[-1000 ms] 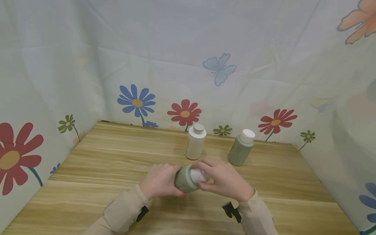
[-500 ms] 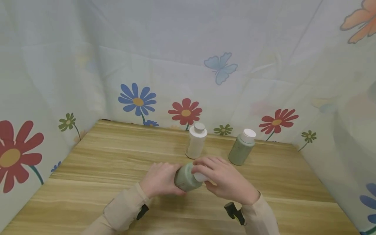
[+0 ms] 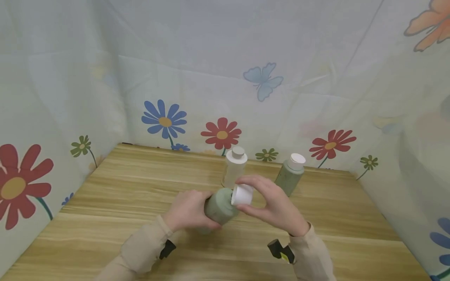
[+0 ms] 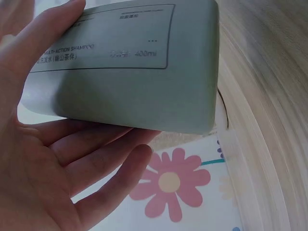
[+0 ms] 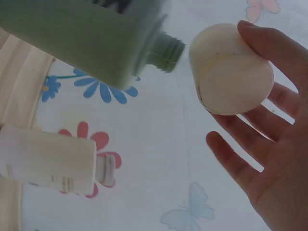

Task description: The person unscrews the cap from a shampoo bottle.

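Note:
My left hand [image 3: 190,210] grips a green shampoo bottle [image 3: 221,206] that leans to the right above the table. In the left wrist view the thumb lies over the printed side of the bottle [image 4: 134,91], with fingers beneath it. My right hand [image 3: 274,203] pinches a white cap [image 3: 242,194] between thumb and fingers. In the right wrist view the cap [image 5: 231,72] is apart from the bottle's threaded neck [image 5: 166,52], a small gap between them. A white bottle [image 3: 233,168] stands capped behind the hands, and a second green bottle [image 3: 290,175] with a white cap stands to its right.
The wooden table [image 3: 140,183] carries the two standing bottles near its back edge. A white curtain [image 3: 197,78] printed with flowers and butterflies hangs behind it and along both sides. Dark straps with small devices [image 3: 281,251] sit at the wrists.
The white cap has come off the green bottle's neck and moved slightly up, held by my right hand. The left hand has shifted slightly left with the bottle. The standing bottles have not moved.

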`<state>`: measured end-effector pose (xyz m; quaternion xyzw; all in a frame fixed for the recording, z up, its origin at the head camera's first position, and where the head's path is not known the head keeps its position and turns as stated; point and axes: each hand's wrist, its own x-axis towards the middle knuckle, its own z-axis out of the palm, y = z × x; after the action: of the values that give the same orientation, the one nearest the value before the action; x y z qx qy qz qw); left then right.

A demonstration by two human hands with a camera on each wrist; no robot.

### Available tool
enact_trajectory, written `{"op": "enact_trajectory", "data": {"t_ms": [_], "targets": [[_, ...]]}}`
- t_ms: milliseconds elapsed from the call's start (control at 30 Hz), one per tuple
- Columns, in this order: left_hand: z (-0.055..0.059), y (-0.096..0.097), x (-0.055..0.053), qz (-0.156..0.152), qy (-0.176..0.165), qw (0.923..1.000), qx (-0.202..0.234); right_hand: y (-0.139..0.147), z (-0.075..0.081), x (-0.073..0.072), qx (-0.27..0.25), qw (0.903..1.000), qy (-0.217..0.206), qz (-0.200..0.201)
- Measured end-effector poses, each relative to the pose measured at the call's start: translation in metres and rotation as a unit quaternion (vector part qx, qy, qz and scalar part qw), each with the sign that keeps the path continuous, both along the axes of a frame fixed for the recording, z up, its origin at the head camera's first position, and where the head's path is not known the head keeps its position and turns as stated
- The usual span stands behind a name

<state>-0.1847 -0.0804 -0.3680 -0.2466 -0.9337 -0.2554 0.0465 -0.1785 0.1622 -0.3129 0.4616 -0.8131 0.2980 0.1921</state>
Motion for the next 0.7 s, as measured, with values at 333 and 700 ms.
{"op": "enact_trajectory", "data": {"t_ms": [333, 700], "targets": [[0.003, -0.055, 0.002, 0.007, -0.066, 0.9950, 0.074, -0.022, -0.022, -0.016, -0.132, 0.9785, -0.149, 0.055], [0.010, -0.133, 0.015, 0.052, -0.097, 0.9880, 0.109, -0.085, -0.059, -0.027, -0.059, 0.9317, -0.339, 0.116]]}}
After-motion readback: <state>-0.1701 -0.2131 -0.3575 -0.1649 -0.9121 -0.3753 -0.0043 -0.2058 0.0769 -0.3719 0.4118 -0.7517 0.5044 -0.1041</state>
